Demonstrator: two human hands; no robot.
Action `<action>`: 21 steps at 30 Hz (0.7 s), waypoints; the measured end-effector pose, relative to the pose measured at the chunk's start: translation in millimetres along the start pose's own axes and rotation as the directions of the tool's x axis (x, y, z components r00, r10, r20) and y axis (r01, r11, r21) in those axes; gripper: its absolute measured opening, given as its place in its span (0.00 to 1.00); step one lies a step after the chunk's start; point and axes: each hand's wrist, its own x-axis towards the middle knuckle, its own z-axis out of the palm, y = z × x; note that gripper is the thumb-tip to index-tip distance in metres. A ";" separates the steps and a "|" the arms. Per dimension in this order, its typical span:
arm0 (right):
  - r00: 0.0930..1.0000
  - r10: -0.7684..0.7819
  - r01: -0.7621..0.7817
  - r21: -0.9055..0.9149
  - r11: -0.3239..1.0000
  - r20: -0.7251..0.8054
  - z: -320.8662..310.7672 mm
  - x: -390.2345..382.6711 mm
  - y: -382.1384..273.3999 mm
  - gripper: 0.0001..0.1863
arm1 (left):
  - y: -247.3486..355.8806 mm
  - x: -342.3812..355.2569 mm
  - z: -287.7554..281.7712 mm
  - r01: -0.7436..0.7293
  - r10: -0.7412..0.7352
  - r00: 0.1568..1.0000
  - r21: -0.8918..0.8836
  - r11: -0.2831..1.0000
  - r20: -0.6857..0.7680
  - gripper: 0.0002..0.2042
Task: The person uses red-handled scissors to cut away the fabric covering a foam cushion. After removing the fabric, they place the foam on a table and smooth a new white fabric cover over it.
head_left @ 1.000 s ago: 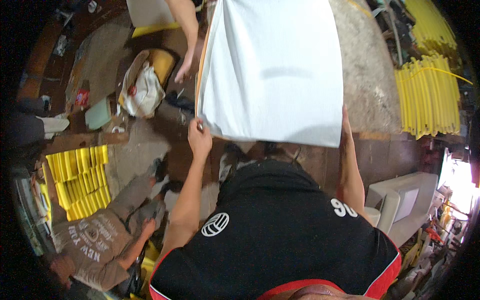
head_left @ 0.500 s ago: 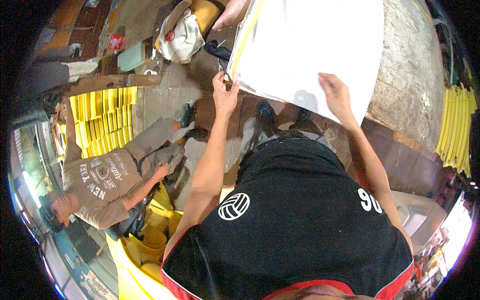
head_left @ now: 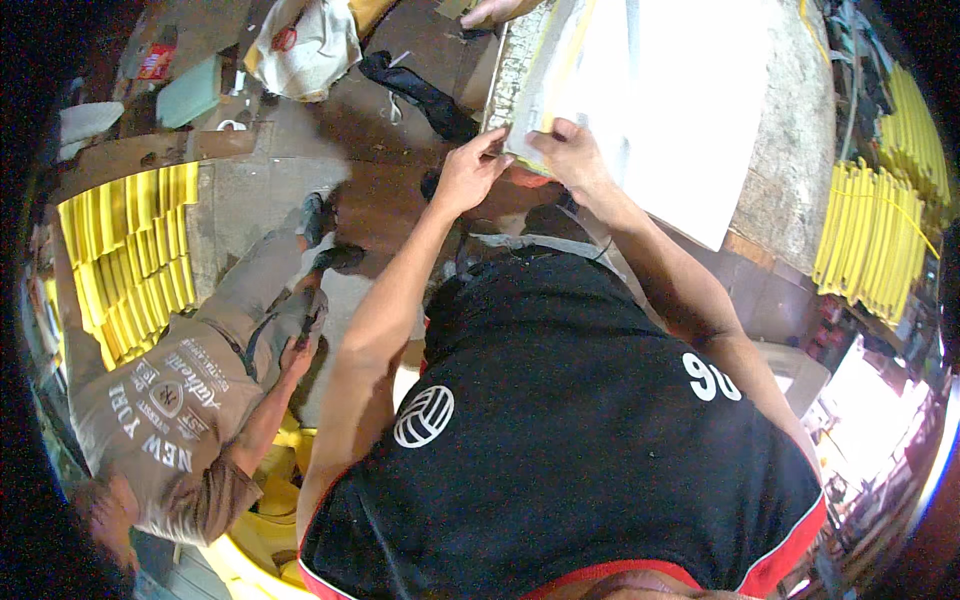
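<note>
A large white sheet point(head_left: 690, 110) lies over a worn, pale work table point(head_left: 790, 180). Along its left side runs a greyish, folded-over strip point(head_left: 560, 85) with yellow lines. At the near left corner of this strip, my left hand point(head_left: 470, 177) has its thumb and fingertips closed on the edge. Just to the right, my right hand point(head_left: 577, 162) rests on the strip with curled fingers gripping its near end. The exact layers between the fingertips are hidden. Something orange-red point(head_left: 527, 177) shows below the edge between both hands.
Another person's hand point(head_left: 495, 12) reaches in at the table's far left. A person in a brown shirt point(head_left: 165, 400) is at my left, beside stacked yellow strips point(head_left: 130, 255). More yellow bundles point(head_left: 870, 240) stand right. A white sack point(head_left: 305, 50) and dark cloth point(head_left: 425, 95) lie on the floor.
My right hand has moved left, from above the sheet to its left corner beside my left hand. The sheet's left side now shows a greyish fold, with bare table beyond it.
</note>
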 end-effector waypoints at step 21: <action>0.919 -0.262 0.393 -0.723 0.568 0.294 7.4 -16.2 -34.7 0.12 | -54.4 16.3 7.4 -0.506 0.473 0.862 0.359 0.784 0.182 0.10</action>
